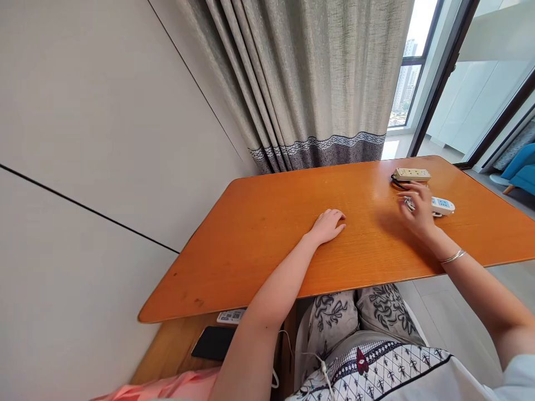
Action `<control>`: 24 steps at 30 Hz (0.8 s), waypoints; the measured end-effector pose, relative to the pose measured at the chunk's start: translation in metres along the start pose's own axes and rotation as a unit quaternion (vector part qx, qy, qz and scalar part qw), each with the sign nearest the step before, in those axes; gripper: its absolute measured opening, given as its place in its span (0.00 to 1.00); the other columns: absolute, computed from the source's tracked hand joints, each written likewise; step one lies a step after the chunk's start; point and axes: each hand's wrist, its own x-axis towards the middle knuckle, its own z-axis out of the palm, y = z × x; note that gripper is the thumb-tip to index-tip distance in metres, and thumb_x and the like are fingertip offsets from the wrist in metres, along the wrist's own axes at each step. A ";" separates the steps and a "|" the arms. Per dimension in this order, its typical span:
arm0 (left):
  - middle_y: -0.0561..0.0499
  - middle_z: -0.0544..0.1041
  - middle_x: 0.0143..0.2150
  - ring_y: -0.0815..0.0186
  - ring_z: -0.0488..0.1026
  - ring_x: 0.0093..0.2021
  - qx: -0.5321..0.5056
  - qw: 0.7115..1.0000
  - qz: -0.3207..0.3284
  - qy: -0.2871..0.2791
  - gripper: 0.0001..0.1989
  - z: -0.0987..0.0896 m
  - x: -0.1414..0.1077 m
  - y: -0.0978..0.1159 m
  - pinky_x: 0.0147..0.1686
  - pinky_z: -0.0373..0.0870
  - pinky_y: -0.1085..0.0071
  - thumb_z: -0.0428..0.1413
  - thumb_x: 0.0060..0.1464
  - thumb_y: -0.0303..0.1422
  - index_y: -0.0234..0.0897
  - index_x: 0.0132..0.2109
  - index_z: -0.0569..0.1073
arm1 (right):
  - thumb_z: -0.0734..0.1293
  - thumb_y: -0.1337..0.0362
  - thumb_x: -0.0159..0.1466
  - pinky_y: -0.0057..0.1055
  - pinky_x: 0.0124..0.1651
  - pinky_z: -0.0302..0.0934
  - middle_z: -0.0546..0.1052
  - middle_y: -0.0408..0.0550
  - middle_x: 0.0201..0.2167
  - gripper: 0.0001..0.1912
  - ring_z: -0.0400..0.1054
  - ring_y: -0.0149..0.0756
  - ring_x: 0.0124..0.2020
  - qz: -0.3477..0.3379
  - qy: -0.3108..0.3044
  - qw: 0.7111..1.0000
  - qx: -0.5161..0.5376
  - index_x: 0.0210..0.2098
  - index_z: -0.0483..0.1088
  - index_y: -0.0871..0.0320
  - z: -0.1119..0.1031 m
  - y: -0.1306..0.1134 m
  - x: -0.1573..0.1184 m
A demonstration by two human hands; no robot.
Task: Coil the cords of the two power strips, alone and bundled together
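Note:
My left hand [327, 226] lies palm down on the orange wooden table [267, 223], its fingers stretched out and nothing in it. My right hand [418, 209], with a silver bangle at the wrist, hovers at the right side of the table with fingers loosely apart. It partly covers a white power strip [445, 206] with blue socket faces and a bundled white cord. Whether its fingertips touch the cord, I cannot tell. Just beyond them lies a cream power strip [413, 174] with a black cord, near the far edge.
A grey curtain [334, 83] hangs behind the table, and a pale wall [83, 139] stands on the left. Below the near edge, a dark phone [213, 342] lies on a lower wooden surface. A white earphone-like cord [321, 365] hangs at my front. A blue chair [522, 170] stands far right.

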 end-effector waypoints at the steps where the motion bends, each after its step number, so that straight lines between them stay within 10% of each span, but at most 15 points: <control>1: 0.42 0.77 0.56 0.50 0.71 0.59 -0.007 1.000 0.003 0.004 0.11 0.000 0.000 -0.001 0.63 0.65 0.50 0.56 0.61 0.33 0.39 0.50 0.75 | 0.61 0.57 0.67 0.55 0.69 0.52 0.74 0.57 0.55 0.13 0.61 0.53 0.66 -0.033 -0.047 0.998 0.013 0.44 0.75 0.52 0.009 -0.013 0.002; 10: 0.40 0.76 0.58 0.54 0.72 0.60 0.005 0.999 -0.015 0.029 0.12 -0.001 0.001 -0.009 0.64 0.66 0.54 0.55 0.63 0.32 0.36 0.52 0.75 | 0.59 0.43 0.70 0.60 0.74 0.44 0.57 0.64 0.74 0.37 0.48 0.59 0.75 -0.118 -0.389 0.913 -0.014 0.70 0.61 0.61 0.089 -0.076 -0.001; 24: 0.40 0.69 0.69 0.52 0.63 0.71 0.006 0.999 -0.043 0.005 0.19 0.005 0.001 -0.011 0.71 0.55 0.49 0.54 0.65 0.40 0.40 0.59 0.73 | 0.60 0.41 0.70 0.65 0.73 0.42 0.57 0.63 0.74 0.38 0.47 0.59 0.76 -0.085 -0.441 0.893 -0.014 0.71 0.61 0.56 0.094 -0.051 -0.005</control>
